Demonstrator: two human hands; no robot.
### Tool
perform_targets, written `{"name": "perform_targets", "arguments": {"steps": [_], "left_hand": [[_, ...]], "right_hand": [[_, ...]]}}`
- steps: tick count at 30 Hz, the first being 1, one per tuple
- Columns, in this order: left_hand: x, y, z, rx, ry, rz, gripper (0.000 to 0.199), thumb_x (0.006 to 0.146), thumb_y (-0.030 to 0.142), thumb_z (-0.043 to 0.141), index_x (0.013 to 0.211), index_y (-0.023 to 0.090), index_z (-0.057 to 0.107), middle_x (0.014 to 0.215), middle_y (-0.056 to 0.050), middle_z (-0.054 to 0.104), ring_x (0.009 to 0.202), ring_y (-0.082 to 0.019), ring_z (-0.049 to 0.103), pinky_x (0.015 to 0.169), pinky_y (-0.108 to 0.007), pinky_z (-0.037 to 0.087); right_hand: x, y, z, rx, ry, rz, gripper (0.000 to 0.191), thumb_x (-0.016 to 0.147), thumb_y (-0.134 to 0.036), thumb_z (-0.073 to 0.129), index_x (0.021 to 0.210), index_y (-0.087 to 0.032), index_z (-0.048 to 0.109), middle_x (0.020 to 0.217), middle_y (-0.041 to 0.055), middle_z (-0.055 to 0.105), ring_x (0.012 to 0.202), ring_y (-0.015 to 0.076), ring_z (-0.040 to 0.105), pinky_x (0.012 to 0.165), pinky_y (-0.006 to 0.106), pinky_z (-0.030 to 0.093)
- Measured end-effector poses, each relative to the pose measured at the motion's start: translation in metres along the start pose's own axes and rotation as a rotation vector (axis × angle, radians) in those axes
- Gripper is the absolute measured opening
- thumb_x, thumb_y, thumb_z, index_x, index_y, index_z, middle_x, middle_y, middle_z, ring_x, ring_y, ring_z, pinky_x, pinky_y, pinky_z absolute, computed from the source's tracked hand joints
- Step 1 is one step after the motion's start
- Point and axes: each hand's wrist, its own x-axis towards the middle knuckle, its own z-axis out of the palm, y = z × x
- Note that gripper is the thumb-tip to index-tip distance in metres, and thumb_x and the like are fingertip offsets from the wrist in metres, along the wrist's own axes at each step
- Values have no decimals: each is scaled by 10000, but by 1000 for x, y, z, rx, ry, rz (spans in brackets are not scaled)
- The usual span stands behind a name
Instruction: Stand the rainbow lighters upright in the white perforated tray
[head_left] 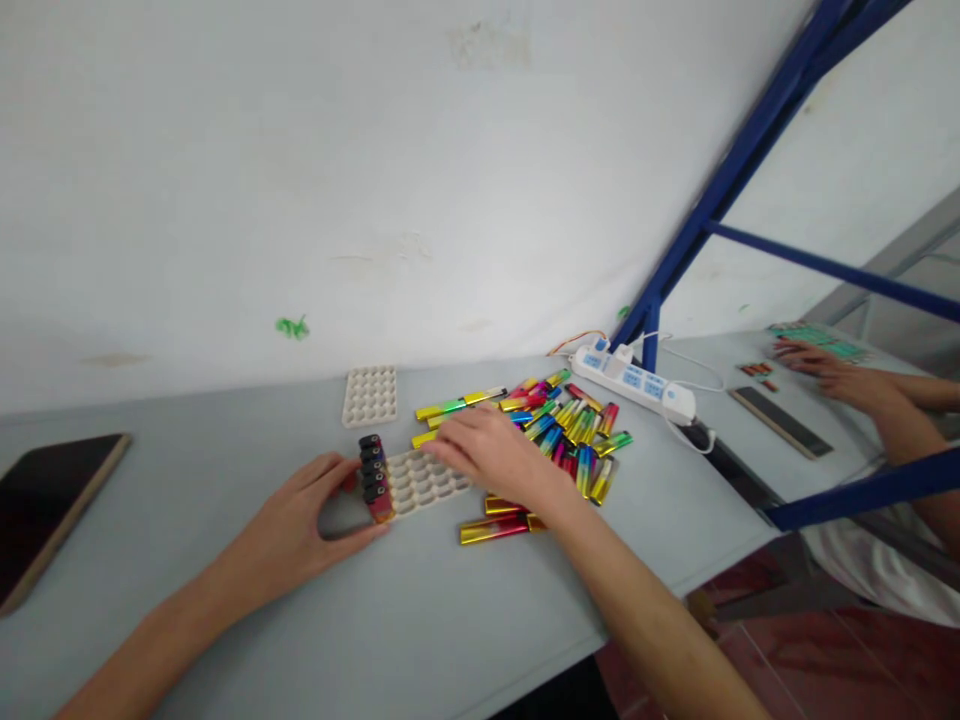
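A pale tray (435,487) with rows of oval holes lies flat before me. Along its left end stands a row of several shiny lighters (379,490) with black tops. My left hand (296,515) spans that end, thumb at the near corner and fingers at the far side, steadying tray and row. Over the tray's right part is my right hand (491,450), its fingers bent and drawn together at the edge of the loose pile. A yellow lighter (423,440) shows beside its fingertips; what the fingers hold is hidden. Many metallic multicoloured lighters (581,425) lie jumbled to the right.
A second holed tray (370,396) lies near the wall. At far left is a dark flat device (52,500). A white power strip (634,383) with cables sits behind the pile, beside a blue metal frame (651,320). Another person's hands (832,370) rest at the table beyond.
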Motion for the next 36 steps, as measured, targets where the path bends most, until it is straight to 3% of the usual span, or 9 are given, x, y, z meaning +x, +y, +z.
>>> {"name": "perform_targets", "arguments": {"steps": [3,6,11,16,19,23,26,31,36], "left_hand": [[0,-3,1,24,6,-5,549,797,690,706,1133,255,689,1118,-72,749,1006,-307,746,936,-410,622],[-1,-6,4,34,29,-10,558,783,689,703,1165,283,686,1139,-76,752,1029,-315,752,954,-400,622],[-3,-10,6,13,36,-23,594,761,707,709,1187,294,695,1152,-76,752,1033,-326,748,960,-413,626],[-2,-7,4,-23,-5,-37,636,779,746,695,1171,246,712,1155,-103,748,1042,-338,740,963,-456,618],[-3,-3,1,-50,-7,-16,640,797,735,694,1167,213,714,1128,-110,741,1033,-329,729,964,-458,608],[-3,3,-4,-71,-36,4,554,831,668,706,1148,214,717,1068,-87,728,990,-300,711,931,-419,599],[-4,6,-9,-101,-57,36,515,838,625,723,1146,212,722,1050,-76,722,976,-280,691,923,-402,593],[-5,8,-14,-40,-65,47,478,829,537,742,1145,179,724,1143,-112,730,1088,-321,683,1028,-470,558],[-5,4,-13,31,-43,91,486,826,578,728,1127,197,727,1160,-117,741,1113,-337,693,1041,-465,548]], "right_hand": [[-16,40,-19,-53,83,227,243,1110,-263,513,1188,-156,716,1142,124,749,1094,238,674,996,363,481],[-33,75,-26,-124,28,411,352,1035,-66,477,1300,-131,698,1306,160,724,1233,264,646,1110,400,459],[-41,95,-22,-106,-107,551,417,963,-29,522,1295,-175,729,1279,123,767,1244,261,680,1122,380,464],[-40,94,-26,-84,-11,548,224,988,-200,664,1194,-198,752,1146,109,803,1107,266,729,1027,384,513],[-38,90,-28,15,174,536,213,1012,-272,643,1179,-195,751,1012,96,808,917,245,741,905,374,542],[-25,74,-19,466,485,514,293,978,-434,675,1133,-197,755,881,51,772,760,205,694,756,335,546],[-10,54,-6,858,590,544,349,924,-543,717,1013,-208,752,854,21,734,711,162,632,689,292,536],[5,19,12,1391,507,583,422,838,-630,786,921,-226,700,994,40,736,921,190,700,738,284,591],[8,2,20,1558,300,557,462,853,-655,778,963,-241,605,964,39,761,936,212,755,810,351,624]]}}
